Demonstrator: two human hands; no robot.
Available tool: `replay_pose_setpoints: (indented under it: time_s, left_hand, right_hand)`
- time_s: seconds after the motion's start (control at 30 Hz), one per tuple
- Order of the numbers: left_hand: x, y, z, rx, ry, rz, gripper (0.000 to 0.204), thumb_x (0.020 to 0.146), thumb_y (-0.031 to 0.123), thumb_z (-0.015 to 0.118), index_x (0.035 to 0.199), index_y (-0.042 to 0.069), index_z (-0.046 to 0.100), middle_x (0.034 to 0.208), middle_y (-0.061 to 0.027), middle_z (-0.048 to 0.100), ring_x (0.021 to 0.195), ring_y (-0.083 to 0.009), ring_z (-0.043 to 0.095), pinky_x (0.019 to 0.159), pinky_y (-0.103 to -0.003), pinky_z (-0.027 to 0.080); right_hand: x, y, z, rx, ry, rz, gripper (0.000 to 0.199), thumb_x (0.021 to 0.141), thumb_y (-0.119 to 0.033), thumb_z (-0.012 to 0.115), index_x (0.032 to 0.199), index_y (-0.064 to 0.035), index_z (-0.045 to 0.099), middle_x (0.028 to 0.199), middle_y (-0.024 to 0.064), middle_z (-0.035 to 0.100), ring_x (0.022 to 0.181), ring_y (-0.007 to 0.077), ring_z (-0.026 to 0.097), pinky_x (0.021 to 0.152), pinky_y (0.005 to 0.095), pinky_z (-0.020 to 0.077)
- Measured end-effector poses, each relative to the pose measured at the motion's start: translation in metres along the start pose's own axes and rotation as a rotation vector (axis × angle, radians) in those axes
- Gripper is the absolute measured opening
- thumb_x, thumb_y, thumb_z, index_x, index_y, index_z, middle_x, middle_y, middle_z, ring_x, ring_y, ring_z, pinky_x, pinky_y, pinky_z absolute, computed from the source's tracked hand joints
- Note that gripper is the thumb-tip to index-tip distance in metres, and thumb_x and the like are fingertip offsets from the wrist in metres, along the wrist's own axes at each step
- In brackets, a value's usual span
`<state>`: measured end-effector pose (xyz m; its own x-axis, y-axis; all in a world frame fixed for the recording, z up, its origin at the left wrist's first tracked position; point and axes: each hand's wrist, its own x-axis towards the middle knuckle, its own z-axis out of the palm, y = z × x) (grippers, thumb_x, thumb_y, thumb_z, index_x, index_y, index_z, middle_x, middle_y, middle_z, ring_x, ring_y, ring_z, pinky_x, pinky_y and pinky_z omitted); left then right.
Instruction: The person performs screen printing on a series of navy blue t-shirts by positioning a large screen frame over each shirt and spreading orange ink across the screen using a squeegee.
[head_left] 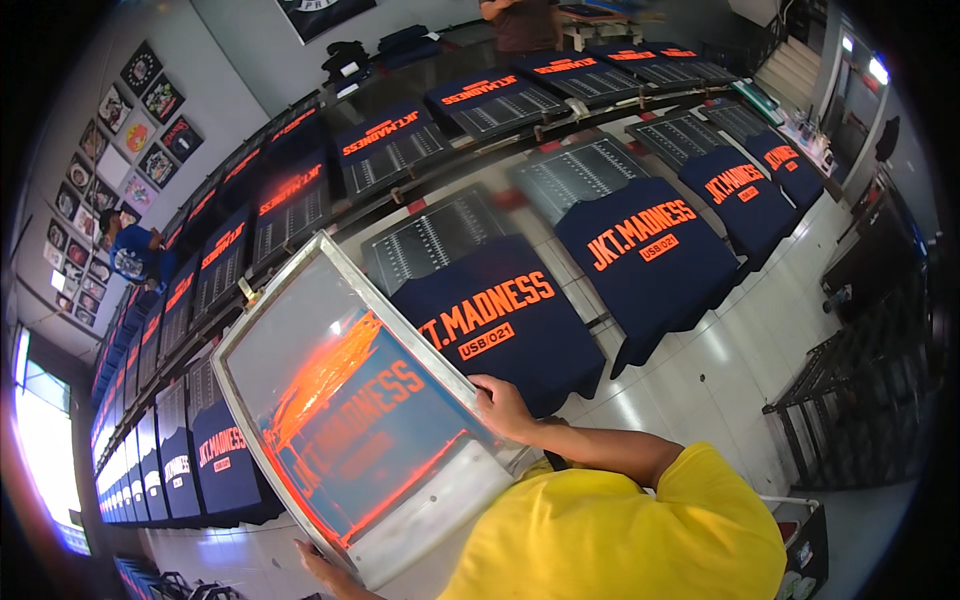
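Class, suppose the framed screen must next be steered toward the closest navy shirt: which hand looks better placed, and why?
Probably the right hand: it holds the framed screen by its right edge, near the navy shirt. The left hand is at the lower left edge, farther from that shirt.
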<state>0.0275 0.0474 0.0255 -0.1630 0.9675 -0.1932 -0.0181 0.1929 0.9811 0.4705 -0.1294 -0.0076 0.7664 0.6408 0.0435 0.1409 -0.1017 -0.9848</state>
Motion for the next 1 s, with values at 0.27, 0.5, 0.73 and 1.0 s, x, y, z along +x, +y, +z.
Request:
replay_pose_setpoints:
  time_s: [0.27,0.5,0.73,1.0]
  left_hand:
    - [0.021,-0.045,0.010,0.384,-0.094,0.389,0.047,0.100,0.048,0.049,0.085,0.006,0.062,0.069,-0.0018,0.056,0.058,-0.0143,0.054,0.053,-0.029,0.045]
    - [0.005,-0.071,0.121,0.373,-0.292,0.428,0.035,0.100,0.035,0.057,0.085,0.004,0.062,0.068,-0.0040,0.059,0.052,-0.0142,0.054,0.048,-0.030,0.044]
    - [-0.038,-0.063,0.225,0.428,-0.359,0.197,0.038,0.096,0.029,0.062,0.104,-0.007,0.068,0.087,-0.0129,0.070,0.081,-0.0206,0.065,0.071,-0.034,0.050]
    - [-0.033,-0.059,0.288,0.382,-0.428,0.169,0.040,0.096,0.029,0.060,0.103,-0.010,0.068,0.068,-0.0004,0.052,0.066,-0.0091,0.044,0.060,-0.030,0.038]
  right_hand:
    - [0.013,0.010,-0.025,0.005,0.054,-0.036,0.029,0.091,-0.004,0.052,0.115,0.0054,0.066,0.096,0.0156,0.073,0.085,0.0157,0.068,0.075,0.0297,0.0525]
    - [0.023,0.045,-0.119,-0.054,0.207,0.076,0.029,0.089,0.002,0.054,0.114,0.0042,0.069,0.087,0.0049,0.070,0.071,0.0078,0.061,0.064,0.0236,0.0487]
    - [0.020,0.091,-0.202,-0.125,0.400,0.073,0.029,0.086,0.003,0.055,0.112,0.0086,0.067,0.096,0.0131,0.072,0.085,0.0151,0.068,0.078,0.0270,0.0524]
    - [0.052,0.104,-0.229,-0.144,0.413,0.072,0.030,0.086,0.002,0.055,0.113,0.0104,0.067,0.098,0.0167,0.073,0.089,0.0180,0.069,0.081,0.0287,0.0525]
